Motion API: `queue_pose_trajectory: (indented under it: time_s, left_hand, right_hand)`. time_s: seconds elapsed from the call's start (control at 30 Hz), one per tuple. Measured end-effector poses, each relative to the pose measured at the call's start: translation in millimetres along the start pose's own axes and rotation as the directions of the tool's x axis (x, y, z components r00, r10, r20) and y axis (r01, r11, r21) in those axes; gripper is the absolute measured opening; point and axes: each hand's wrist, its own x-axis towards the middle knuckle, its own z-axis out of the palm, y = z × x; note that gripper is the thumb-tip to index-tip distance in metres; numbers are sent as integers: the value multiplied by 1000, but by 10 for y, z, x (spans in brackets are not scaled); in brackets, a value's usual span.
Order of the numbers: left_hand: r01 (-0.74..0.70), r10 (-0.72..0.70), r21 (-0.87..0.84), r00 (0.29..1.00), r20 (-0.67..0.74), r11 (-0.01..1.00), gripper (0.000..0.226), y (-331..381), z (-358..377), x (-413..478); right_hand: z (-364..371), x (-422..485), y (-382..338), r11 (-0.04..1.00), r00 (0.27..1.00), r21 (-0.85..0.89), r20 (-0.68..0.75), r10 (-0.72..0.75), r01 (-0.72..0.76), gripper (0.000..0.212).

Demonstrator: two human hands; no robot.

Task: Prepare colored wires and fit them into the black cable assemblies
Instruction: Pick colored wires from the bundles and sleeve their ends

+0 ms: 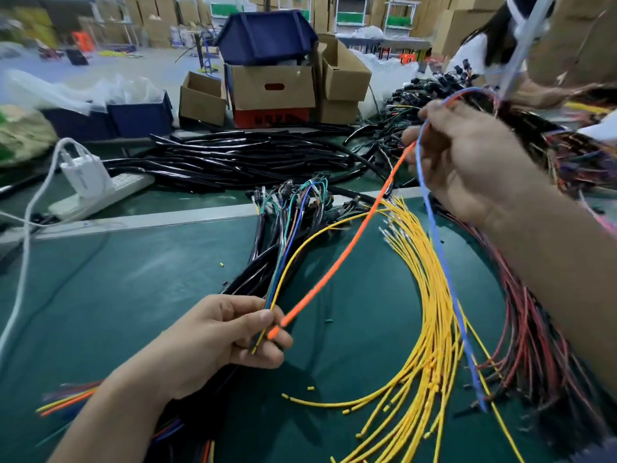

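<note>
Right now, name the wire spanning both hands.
The orange wire: left hand pinches its end, right hand holds it higher up. The blue wire hangs from the right hand alone.

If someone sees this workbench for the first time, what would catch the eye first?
The bright orange wire stretches through the air from the left hand, low in the middle, up to the right hand at upper right, which also holds a blue wire. Next comes the big fan of yellow wires lying on the green table at lower right.

text: none legible | red box (pixel 271 117) print — too blurred
</note>
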Motion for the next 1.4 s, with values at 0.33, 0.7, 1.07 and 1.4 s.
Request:
queue_pose_trajectory:
  time_s: [0.33,0.7,1.07,1.4]
  left_hand:
    - [13,-14,-57,1000,-6,998,22,8,0,-19]
    - [11,-12,-40,999,-40,999,27,-19,19,-7]
    - [-36,35,-10,996,-80,999,25,-24,63,-19]
    - [-104,105,19,983,-152,994,22,-32,90,-8]
  right_hand:
    - [244,-129,658,971,957,-208,238,168,-119,18]
    - [290,-19,682,992,990,-117,128,55,-40,19]
    - [307,-22,677,997,999,-64,30,42,-40,15]
    - [233,-16,731,991,990,-4,-38,134,-134,14]
